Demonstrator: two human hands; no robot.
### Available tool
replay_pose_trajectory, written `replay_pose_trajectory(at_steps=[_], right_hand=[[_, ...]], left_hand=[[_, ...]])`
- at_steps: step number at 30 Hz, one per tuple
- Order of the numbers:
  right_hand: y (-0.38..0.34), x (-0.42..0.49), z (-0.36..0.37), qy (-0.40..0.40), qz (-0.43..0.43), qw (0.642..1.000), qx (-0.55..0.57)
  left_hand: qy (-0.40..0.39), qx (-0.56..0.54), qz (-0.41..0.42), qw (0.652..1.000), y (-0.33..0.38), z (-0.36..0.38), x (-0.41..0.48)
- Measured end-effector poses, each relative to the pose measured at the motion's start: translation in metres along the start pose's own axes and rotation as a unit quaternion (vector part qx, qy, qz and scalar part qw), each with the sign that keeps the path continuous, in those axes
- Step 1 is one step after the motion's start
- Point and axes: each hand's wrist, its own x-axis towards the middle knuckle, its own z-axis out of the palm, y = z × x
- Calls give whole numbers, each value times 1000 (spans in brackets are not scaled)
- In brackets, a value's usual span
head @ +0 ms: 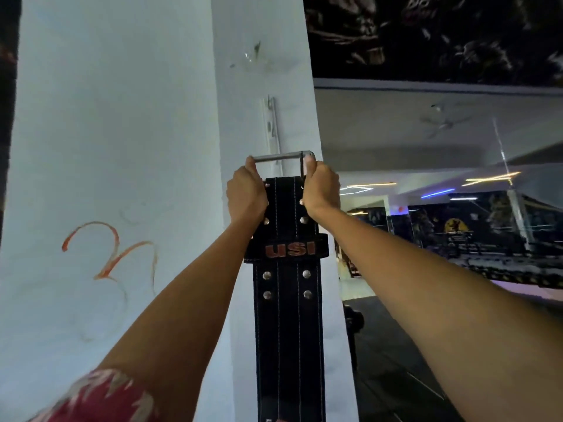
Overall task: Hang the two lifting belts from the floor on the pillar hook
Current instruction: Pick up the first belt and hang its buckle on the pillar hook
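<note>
Red patterned sleeve covers our left upper arm. Between our forearms, the black belt hangs vertically. Our left hand and right hand each grasp one side of its metal buckle. Directly above the hands, a bracket is fixed to the white pillar.
</note>
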Motion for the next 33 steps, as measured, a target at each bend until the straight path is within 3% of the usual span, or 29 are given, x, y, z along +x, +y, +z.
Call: replay_pose_trajectory(at_steps=[16,21,24,26,29,31,33], right_hand=[[67,140,99,-50,17,998,31],[75,146,105,-52,10,998,36],[78,133,98,-62,-22,997,40],[85,126,89,-121,-41,985,116],[94,119,72,-246,17,929,276],[97,119,68,-279,28,914,293],[94,119,70,-245,15,929,276]], left_hand=[[-30,203,41,978,-44,96,119],[-21,206,54,977,-47,98,117],[-7,140,76,987,-56,96,104],[-39,-26,54,997,-71,90,93],[-188,-276,-19,942,-90,66,77],[-240,-291,-11,926,-96,58,76],[-197,-253,-2,947,-90,59,78]])
